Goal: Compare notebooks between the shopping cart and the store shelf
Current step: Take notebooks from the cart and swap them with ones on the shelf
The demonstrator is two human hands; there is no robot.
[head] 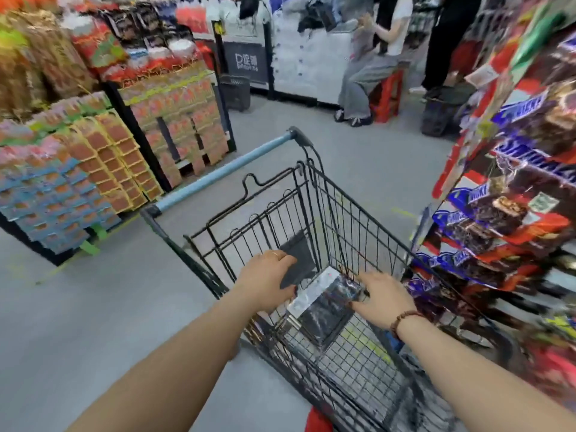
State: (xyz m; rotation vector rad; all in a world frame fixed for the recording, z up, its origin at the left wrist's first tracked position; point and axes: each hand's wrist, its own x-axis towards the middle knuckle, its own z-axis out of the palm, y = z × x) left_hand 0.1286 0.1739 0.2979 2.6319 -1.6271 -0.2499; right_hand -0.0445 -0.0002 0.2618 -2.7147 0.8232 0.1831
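A black wire shopping cart (343, 198) with a pale blue tubular handle (224, 171) stands on a smooth grey floor (93, 307). Its right side is close against a rack of chocolate bars (511, 213) in glossy brown, blue and red wrappers, which crowds that side of the aisle. To the left rise stepped stacks of cardboard cartons (103, 169) in yellow and blue. Beyond the cart a black plastic basket (237, 90) sits on the floor, and a person (367, 73) in a white top and grey trousers sits on a red stool (388, 95).

The notebook (324, 310) lies tilted inside the cart's basket, low against the wire grid. It is rectangular, with a dark marbled cover under a shiny wrap that throws white glare along its upper and left edges. The right hand (388, 299), a brown bead bracelet (402, 321) on its wrist, holds the notebook's upper right corner, thumb on the cover and fingers curled over the edge. The left hand (268, 277), with a thin ring (275, 253), reaches in beside it. Its fingers bend over a flat matte dark grey sheet (300, 254) just behind the notebook, its thumb near the notebook's left corner. Whether that hand grips or only rests there cannot be told, nor whether the sheet is a second notebook or part of the cart.
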